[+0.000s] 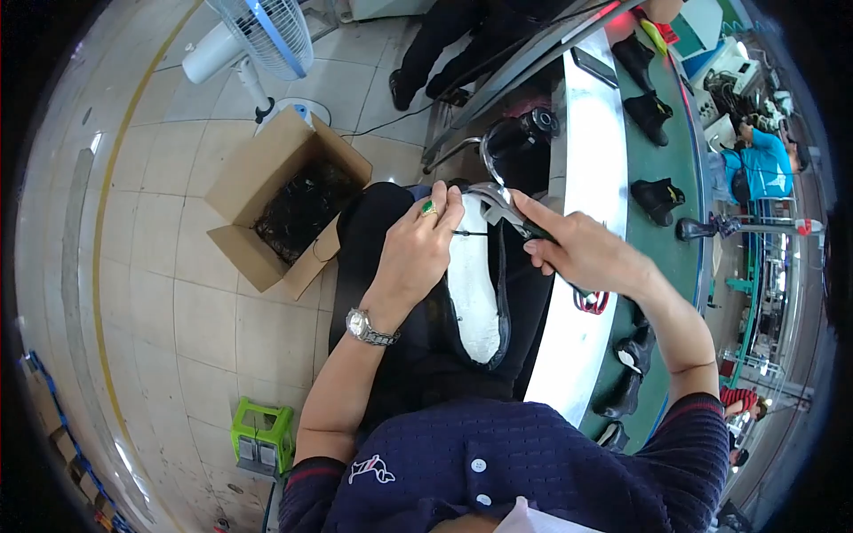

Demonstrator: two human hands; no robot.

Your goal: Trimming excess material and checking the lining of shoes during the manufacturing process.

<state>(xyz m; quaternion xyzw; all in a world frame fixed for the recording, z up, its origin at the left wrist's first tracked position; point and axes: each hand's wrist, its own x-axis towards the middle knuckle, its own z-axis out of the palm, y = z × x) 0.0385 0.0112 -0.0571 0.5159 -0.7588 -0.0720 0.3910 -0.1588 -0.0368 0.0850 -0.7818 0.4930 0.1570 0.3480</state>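
Observation:
Across my lap lies a black shoe [474, 293] with its white underside facing up and its toe end pointing away from me. My left hand [416, 250] is closed on its far left edge, fingers bent over the rim. A small dark strip crosses the white face beside these fingers. In my right hand [577, 252] is a pair of pincers [499, 202], gripped by dark green handles. Their metal jaws sit at the far right edge of the shoe; what lies between the jaws is hidden.
Right of me runs a pale metal ledge [582, 338] beside a green conveyor belt [671, 253] carrying several black shoes [656, 200]. An opened carton [258, 191] with black scraps stands left, near a fan [267, 40] and a green stool [263, 435]. A co-worker's legs [444, 44] are ahead.

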